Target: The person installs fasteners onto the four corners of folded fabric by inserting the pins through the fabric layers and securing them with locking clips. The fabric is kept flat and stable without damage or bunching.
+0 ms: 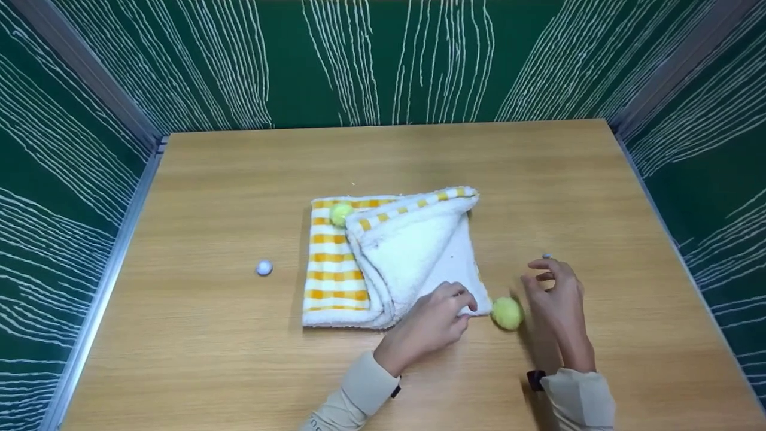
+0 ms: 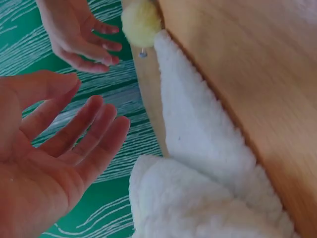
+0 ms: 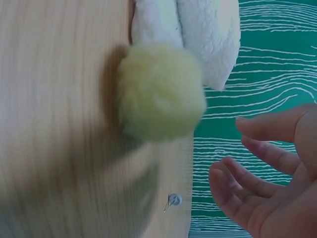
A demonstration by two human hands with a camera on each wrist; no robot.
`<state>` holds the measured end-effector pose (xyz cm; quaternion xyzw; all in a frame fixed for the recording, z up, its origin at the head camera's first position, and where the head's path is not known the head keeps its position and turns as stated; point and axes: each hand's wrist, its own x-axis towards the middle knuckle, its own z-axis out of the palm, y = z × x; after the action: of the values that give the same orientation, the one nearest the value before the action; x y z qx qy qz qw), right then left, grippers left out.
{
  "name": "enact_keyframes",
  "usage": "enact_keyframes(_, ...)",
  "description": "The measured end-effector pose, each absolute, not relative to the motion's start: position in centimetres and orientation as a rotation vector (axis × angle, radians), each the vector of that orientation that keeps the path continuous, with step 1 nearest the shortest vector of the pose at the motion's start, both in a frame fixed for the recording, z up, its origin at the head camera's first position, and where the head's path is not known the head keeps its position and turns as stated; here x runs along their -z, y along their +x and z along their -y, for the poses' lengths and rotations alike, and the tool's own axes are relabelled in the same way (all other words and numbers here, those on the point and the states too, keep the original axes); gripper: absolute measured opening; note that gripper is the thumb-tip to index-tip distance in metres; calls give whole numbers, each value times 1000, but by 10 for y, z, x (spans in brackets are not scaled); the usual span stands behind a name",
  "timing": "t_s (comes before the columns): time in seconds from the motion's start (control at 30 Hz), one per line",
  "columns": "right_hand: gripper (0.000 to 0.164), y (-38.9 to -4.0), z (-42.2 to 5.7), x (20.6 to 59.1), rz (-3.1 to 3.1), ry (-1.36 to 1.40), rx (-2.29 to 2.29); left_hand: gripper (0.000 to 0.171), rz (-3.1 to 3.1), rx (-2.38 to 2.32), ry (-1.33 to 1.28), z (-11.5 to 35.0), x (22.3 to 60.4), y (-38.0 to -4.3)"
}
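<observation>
A towel [image 1: 407,251], white and fluffy with a yellow-checked side, lies folded on the table with one flap turned back diagonally. The left hand [image 1: 434,317] is over its near right part, and the left wrist view shows the fingers [image 2: 106,134] loosely bent with nothing in them. Just off the towel's near right corner sits a fuzzy yellow-green pompom [image 1: 507,313]. The right hand [image 1: 559,302] hovers to the right of that pompom, its fingers [image 3: 247,178] relaxed and holding nothing. Another yellow-green pompom [image 1: 341,214] rests on the checked side, against the turned-back flap.
A small whitish ball [image 1: 264,267] lies on the wooden table [image 1: 197,335], left of the towel. Beyond the right fingertips is a tiny bluish item [image 3: 174,199] with a thin metal part. Green panels [image 1: 383,66] with white lines stand around the table.
</observation>
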<state>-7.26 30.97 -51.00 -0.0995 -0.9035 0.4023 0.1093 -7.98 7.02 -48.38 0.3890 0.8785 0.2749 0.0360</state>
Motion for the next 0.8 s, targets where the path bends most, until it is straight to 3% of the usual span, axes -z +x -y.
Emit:
enact_keyframes(0.37, 29, -84, -325, 511, 2708, -346, -1131, 20, -2699, -536, 1292, -89, 503, -74)
enact_keyframes(0.8, 54, -97, -344, 521, 2952, -241, -1087, 20, -2617, -394, 1280, -98, 518, -72)
